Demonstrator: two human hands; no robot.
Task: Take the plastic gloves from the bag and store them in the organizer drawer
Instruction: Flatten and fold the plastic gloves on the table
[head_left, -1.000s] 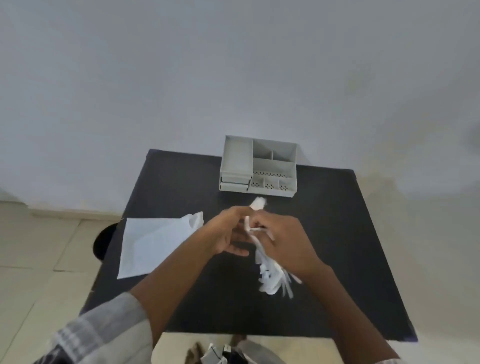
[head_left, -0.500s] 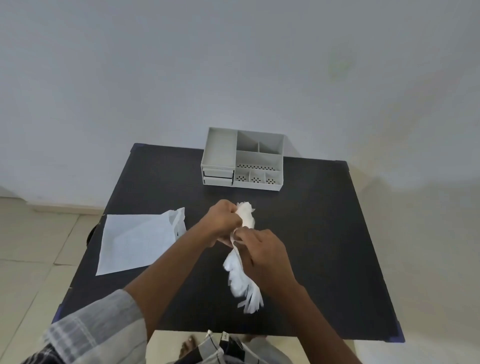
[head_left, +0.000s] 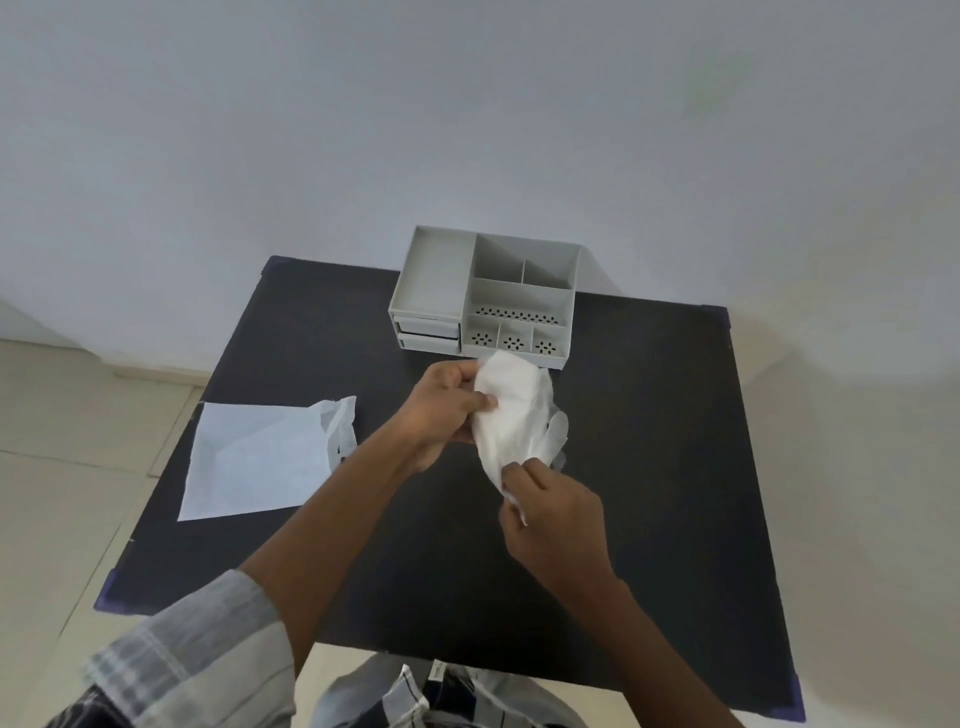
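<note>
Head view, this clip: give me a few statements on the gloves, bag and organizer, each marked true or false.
1. Both hands, the left hand and the right hand, grip the bundle of thin white plastic gloves. True.
2. The flat white plastic bag lies on the black square table to the left of the hands. True.
3. The gloves already sit inside a drawer. False: they are held above the table, in front of the grey plastic desk organizer.
4. The organizer's two small drawers are pulled open. False: both look pushed in.
5. The organizer stands at the table's near edge. False: it stands at the far edge, by the wall.
</note>
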